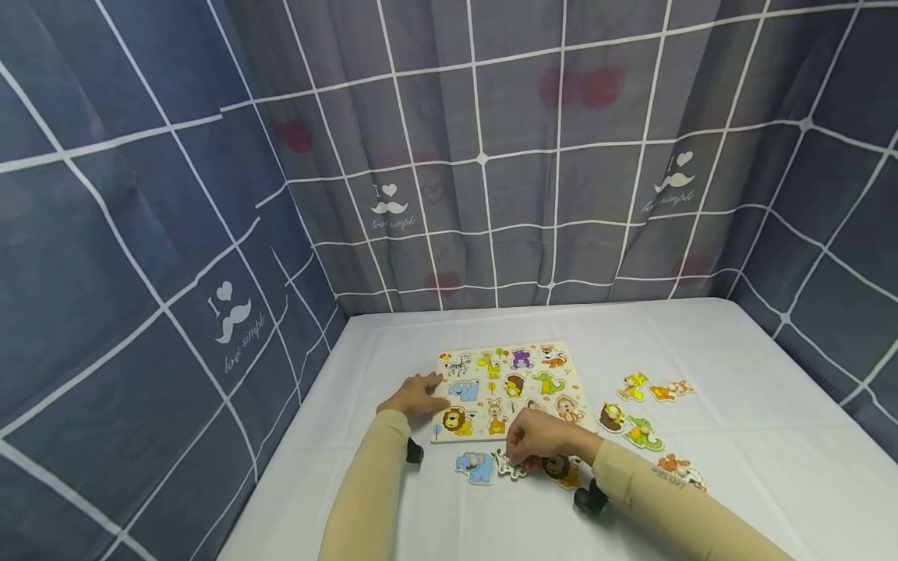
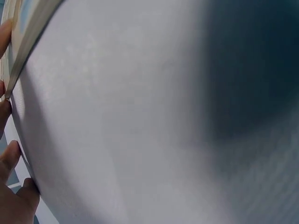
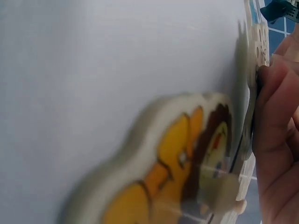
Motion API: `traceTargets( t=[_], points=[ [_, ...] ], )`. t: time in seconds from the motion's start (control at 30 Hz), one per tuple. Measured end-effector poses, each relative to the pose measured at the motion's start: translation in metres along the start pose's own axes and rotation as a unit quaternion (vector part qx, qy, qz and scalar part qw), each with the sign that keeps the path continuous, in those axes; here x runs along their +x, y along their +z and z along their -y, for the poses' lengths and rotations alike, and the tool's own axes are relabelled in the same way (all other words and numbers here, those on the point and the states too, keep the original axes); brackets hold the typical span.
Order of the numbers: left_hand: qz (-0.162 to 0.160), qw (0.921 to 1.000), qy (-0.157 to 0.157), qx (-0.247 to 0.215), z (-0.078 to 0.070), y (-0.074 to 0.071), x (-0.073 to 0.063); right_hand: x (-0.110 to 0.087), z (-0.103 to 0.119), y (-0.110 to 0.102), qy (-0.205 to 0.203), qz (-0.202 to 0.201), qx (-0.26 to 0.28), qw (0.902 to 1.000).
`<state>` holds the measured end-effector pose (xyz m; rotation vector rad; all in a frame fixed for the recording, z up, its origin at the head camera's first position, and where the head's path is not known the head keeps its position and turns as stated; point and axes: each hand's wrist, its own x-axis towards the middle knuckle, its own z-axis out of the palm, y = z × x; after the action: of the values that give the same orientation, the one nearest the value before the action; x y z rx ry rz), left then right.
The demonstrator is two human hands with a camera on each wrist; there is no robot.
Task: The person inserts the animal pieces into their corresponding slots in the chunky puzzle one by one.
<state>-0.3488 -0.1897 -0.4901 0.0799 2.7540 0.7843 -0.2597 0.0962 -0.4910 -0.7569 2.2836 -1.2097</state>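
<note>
A wooden animal puzzle board (image 1: 505, 446) lies on the white table. My left hand (image 1: 412, 396) rests at its left edge, fingers spread, the fingertips over the board; its fingers (image 2: 5, 161) show at the edge of the left wrist view. In front of the board, my right hand (image 1: 536, 436) pinches the zebra puzzle piece (image 1: 510, 467) with curled fingers, partly covering it. Left of that piece lies the blue elephant piece (image 1: 475, 467). The lion piece (image 1: 561, 471) lies under the right wrist, and looms large in the right wrist view with its wooden knob.
On the right lie more loose pieces: a giraffe (image 1: 633, 386), a kangaroo (image 1: 671, 390), a hedgehog (image 1: 612, 417), a crocodile (image 1: 642, 433) and a brown-and-white piece (image 1: 680, 471). Grey checked curtains (image 1: 519, 187) hang behind and at both sides of the table (image 1: 379, 343).
</note>
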Motion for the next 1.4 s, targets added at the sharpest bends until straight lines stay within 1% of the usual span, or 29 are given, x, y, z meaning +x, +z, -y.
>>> traceTargets(
  t=[0.17, 0.23, 0.4, 0.57, 0.7, 0.87, 1.03, 1.23, 1.4],
  points=[
    [-0.002, 1.0, -0.002, 0.003, 0.001, 0.001, -0.001, 0.001, 0.004, -0.004, -0.005, 0.007, -0.009, 0.9999],
    [-0.003, 1.0, -0.007, 0.001, 0.0, 0.0, -0.003, 0.001, 0.005, -0.006, -0.008, 0.009, -0.01, 0.9999],
    [-0.004, 0.9999, -0.013, -0.003, -0.001, 0.001, -0.004, 0.003, 0.006, -0.009, -0.011, 0.01, 0.0, 0.9999],
    [-0.003, 1.0, -0.001, 0.002, 0.001, 0.003, -0.005, 0.006, 0.006, -0.012, -0.015, 0.011, 0.009, 0.9998],
    [-0.004, 1.0, 0.005, 0.002, 0.002, 0.003, -0.005, 0.009, 0.008, -0.015, -0.015, 0.008, 0.002, 0.9999],
    [-0.003, 0.9999, 0.014, -0.001, 0.002, 0.002, -0.005, 0.013, 0.013, -0.019, -0.007, 0.004, 0.002, 1.0],
    [-0.004, 0.9999, 0.015, -0.004, 0.002, 0.001, -0.008, 0.018, 0.015, -0.023, 0.0, -0.008, 0.008, 0.9999],
    [-0.008, 0.9998, 0.01, -0.013, 0.001, 0.002, -0.009, 0.025, 0.016, -0.027, -0.003, -0.004, 0.011, 0.9999],
    [-0.002, 0.9997, 0.022, -0.009, 0.001, 0.002, -0.009, 0.031, 0.015, -0.027, -0.009, -0.006, 0.004, 0.9999]
  ],
)
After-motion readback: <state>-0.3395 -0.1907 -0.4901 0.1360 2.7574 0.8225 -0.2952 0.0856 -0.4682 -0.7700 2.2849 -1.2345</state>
